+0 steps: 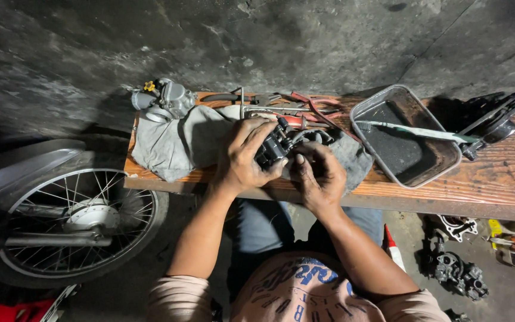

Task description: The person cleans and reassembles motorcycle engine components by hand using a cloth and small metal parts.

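A small black carburettor-like metal part [275, 146] is held over a grey rag [177, 146] on a wooden bench [484, 179]. My left hand [244, 156] wraps around its left side, fingers curled over the top. From the right, my right hand [319, 173] grips it, thumb pressed against its near face. Both hands are greasy. The part's underside is hidden by my fingers.
A second silver carburettor [163, 98] lies at the bench's back left. Red-handled pliers and other tools [308, 106] lie behind my hands. A dirty metal tray [405, 136] with a strip across it stands right. A spoked motorcycle wheel [73, 217] is left; engine parts [457, 268] litter the floor.
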